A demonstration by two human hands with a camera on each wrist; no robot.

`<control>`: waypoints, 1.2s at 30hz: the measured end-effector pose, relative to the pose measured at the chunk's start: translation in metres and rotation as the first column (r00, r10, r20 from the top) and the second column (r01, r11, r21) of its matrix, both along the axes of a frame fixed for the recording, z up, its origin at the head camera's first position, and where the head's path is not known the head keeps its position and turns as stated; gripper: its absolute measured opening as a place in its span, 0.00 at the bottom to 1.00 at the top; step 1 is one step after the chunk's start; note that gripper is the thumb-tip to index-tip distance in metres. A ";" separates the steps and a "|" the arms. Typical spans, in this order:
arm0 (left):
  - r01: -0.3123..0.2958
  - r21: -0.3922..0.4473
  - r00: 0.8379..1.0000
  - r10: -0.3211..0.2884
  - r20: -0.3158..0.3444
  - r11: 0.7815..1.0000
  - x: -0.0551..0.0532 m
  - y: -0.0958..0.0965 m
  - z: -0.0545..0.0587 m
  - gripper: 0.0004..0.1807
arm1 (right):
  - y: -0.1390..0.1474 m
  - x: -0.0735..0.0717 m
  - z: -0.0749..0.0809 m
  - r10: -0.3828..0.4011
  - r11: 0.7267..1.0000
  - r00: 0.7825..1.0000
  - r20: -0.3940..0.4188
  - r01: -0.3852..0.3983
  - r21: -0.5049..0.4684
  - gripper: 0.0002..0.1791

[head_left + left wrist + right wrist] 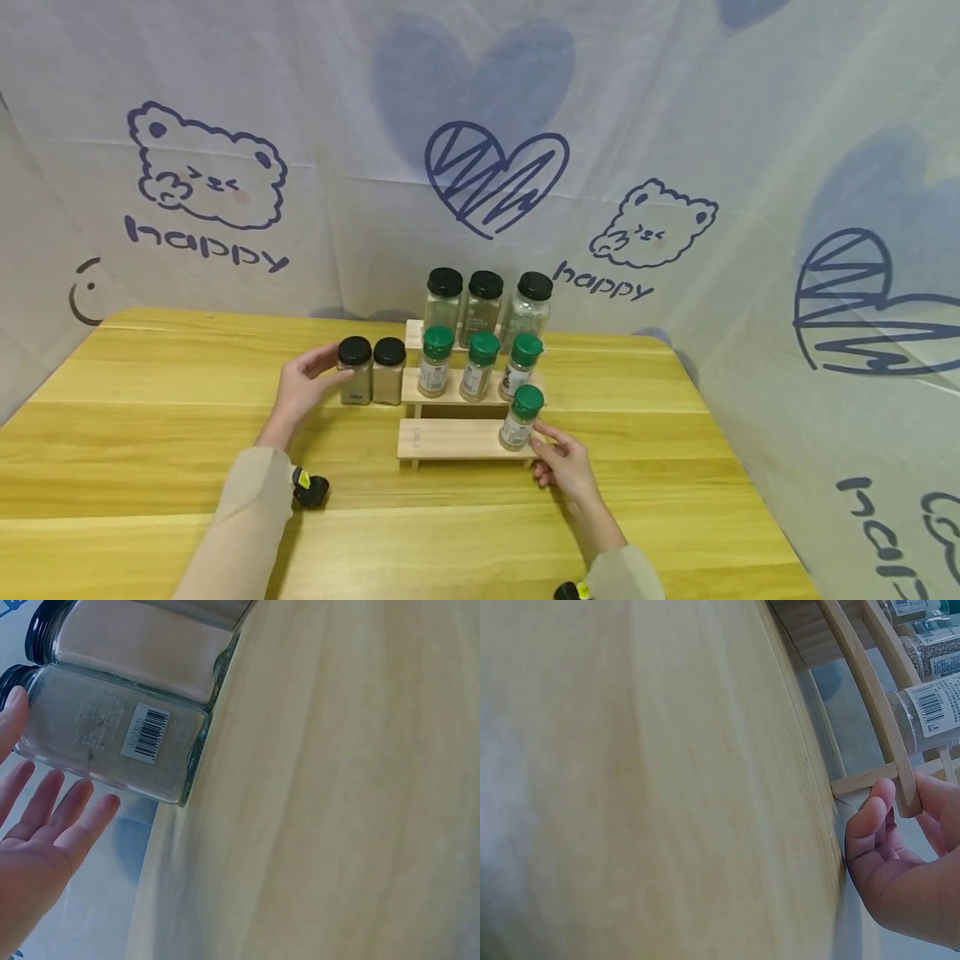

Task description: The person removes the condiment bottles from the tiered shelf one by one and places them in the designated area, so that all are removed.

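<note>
Standing black-lidded square glass jar (356, 386): long axis vertical, just right of left hand (303, 387), the nearer.
Left hand: fingers spread.
Right hand (566, 468): pinching end of pale wooden tiered rack (450, 439).

I observe, remotely: surface (390, 533), smooth, glossy wood-grain; spice rack (457, 438), pale matt wood; square spice jar (101, 736), glossy clear glass; green caps (528, 400), smooth plastic; barcode label (146, 733), paper-like; backdrop (337, 108), creased matt cloth.
</note>
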State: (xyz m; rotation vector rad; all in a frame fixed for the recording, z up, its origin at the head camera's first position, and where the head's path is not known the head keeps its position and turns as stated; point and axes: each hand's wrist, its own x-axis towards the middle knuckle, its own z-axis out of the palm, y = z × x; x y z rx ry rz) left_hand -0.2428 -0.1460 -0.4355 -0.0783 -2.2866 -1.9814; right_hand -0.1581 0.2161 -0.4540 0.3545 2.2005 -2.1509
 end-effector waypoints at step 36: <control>-0.214 0.340 0.942 0.286 -0.177 0.916 -0.011 0.024 -0.059 0.14 | 0.000 0.000 0.000 0.008 1.000 1.000 -0.006 -0.008 0.025 0.20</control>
